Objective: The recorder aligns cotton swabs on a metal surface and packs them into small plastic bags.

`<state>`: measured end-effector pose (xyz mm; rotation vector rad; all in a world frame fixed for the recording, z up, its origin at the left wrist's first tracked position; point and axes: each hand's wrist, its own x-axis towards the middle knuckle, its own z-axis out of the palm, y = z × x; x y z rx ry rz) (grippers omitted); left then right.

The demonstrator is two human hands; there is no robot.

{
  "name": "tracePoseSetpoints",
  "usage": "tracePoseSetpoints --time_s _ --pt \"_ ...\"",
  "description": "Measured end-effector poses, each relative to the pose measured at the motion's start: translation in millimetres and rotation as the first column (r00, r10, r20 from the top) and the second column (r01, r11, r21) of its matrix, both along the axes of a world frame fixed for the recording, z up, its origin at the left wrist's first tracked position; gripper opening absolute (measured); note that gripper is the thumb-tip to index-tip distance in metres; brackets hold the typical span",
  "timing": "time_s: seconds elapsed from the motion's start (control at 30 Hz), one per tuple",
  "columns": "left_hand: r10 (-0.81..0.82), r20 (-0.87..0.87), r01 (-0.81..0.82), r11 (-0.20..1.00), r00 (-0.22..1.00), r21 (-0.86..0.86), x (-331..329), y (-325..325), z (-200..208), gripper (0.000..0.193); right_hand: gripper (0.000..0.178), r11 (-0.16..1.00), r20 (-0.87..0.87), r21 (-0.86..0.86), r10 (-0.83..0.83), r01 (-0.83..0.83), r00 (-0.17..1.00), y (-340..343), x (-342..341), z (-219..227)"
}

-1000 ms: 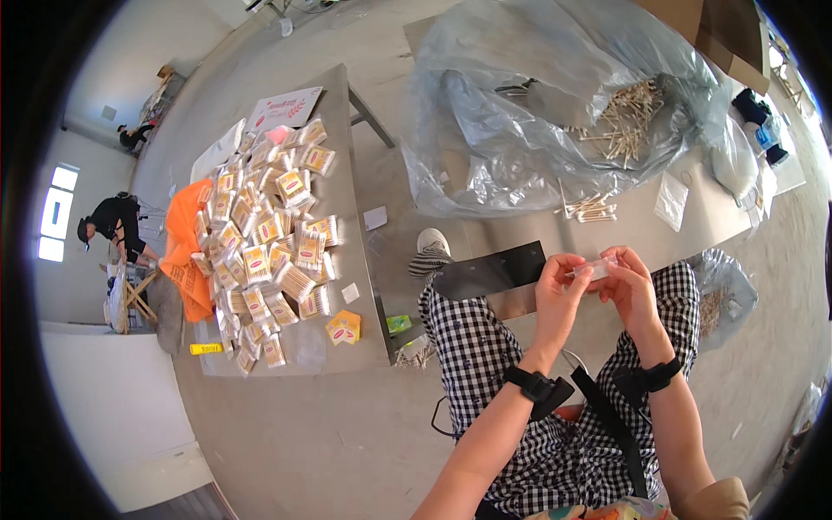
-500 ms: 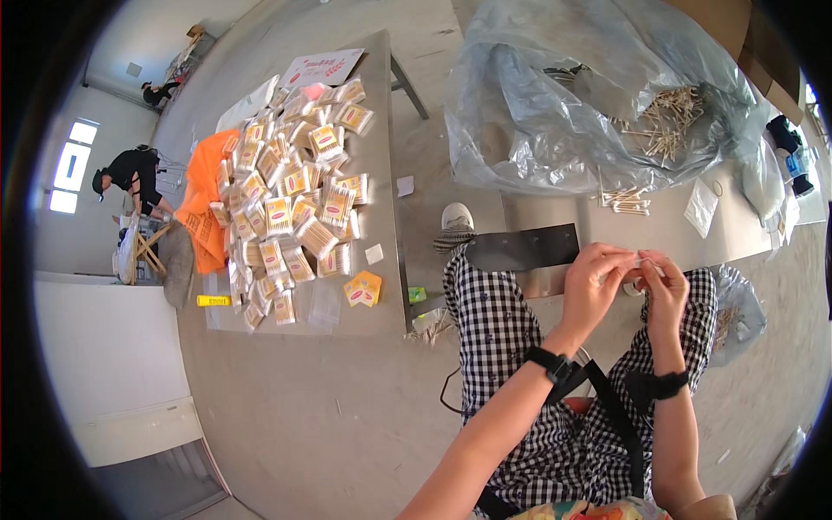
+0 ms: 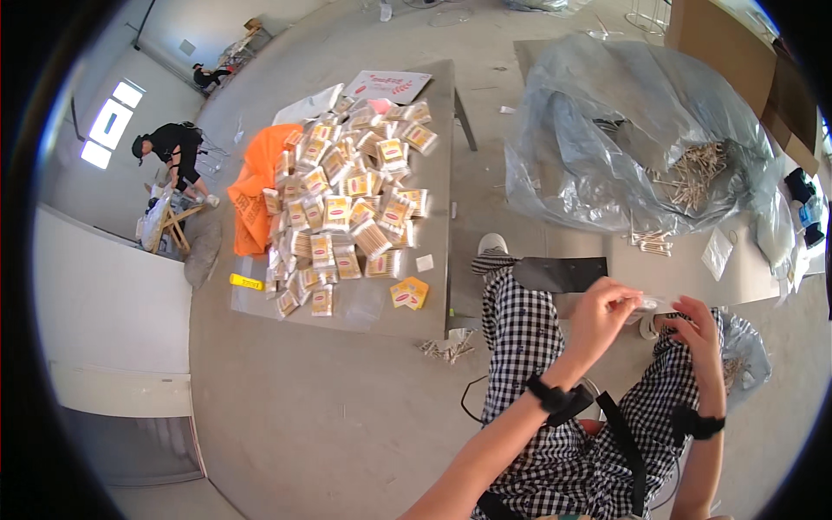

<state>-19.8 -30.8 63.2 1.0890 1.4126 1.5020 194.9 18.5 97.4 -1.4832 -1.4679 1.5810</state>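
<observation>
Above my lap, my left hand (image 3: 598,325) pinches the edge of a small clear plastic bag (image 3: 652,303), its fingertips pressed together. My right hand (image 3: 700,334) is just right of the bag with thumb and fingers apart. Whether its fingertips touch the film is hard to make out. A dark flat strip (image 3: 563,275) lies at the table edge by my left hand. Beyond my hands, a few loose cotton swabs (image 3: 652,243) lie on the metal table. Another clear bag (image 3: 717,253) lies flat to their right.
A big grey plastic sack (image 3: 589,173) with loose swabs covers the table ahead, beside a cardboard box (image 3: 724,61). On the left table (image 3: 433,303) are many swab packets (image 3: 338,212), an orange bag (image 3: 256,204), yellow cards (image 3: 409,293) and a yellow tube (image 3: 246,282). A person (image 3: 169,152) bends over far left.
My hands have drawn apart; the right one has spread its fingers, while the left keeps its pinch on the bag. The whole view has shifted, so the tables appear farther right and lower.
</observation>
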Motion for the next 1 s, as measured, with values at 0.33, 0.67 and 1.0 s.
tracePoseSetpoints --time_s 0.33,0.67,1.0 --pt "0.623 0.33 -0.688 0.713 0.71 0.136 -286 -96 109 0.053 0.04 0.975 0.322 0.222 -0.089 0.016 0.943 -76 150 -43" --pt "-0.206 -0.339 0.011 0.867 0.918 -0.497 -99 -193 15 0.053 0.047 0.944 0.543 0.318 -0.255 0.085 0.8 -93 144 -50" --pt "-0.044 -0.496 -0.131 0.941 0.867 -0.312 -76 -225 28 0.014 0.016 0.982 0.367 -0.166 0.143 -0.086 0.919 -108 154 -5"
